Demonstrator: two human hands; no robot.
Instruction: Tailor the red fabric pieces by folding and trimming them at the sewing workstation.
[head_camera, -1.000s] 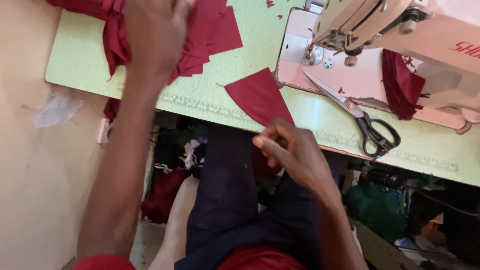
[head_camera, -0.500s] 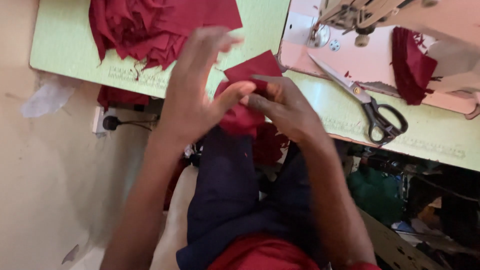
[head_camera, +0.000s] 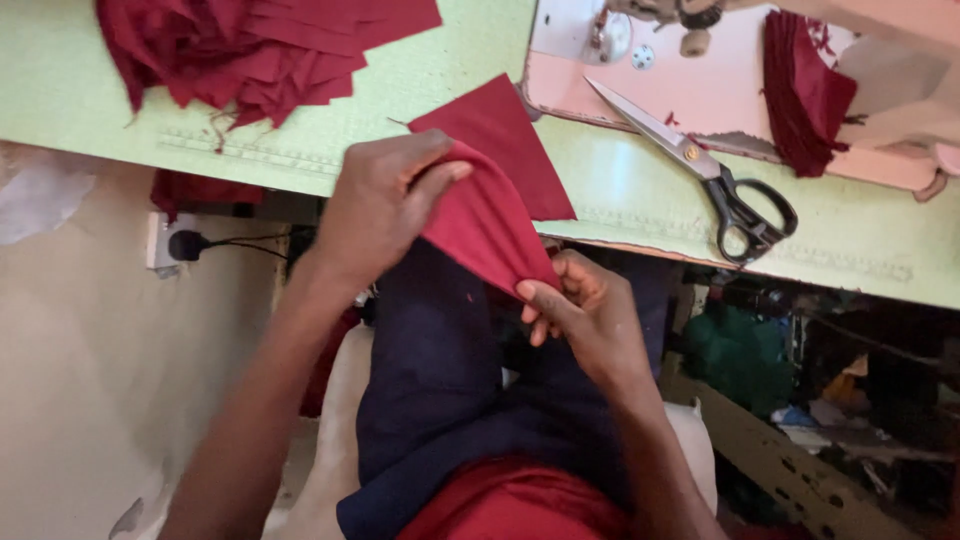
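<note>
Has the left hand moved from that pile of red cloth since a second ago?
Yes. The left hand came off the pile, toward the table's near edge, now gripping a red piece.

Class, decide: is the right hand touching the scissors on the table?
Apart. The head view shows the right hand pinching red fabric below the table edge, scissors lying clear.

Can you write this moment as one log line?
left hand: holds red fabric piece | right hand: pinches its lower corner | scissors: on table

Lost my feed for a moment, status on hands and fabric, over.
Left hand and right hand both grip one dark red fabric piece at the green table edge. Second red piece lies flat under it. Scissors off right, clear.
</note>
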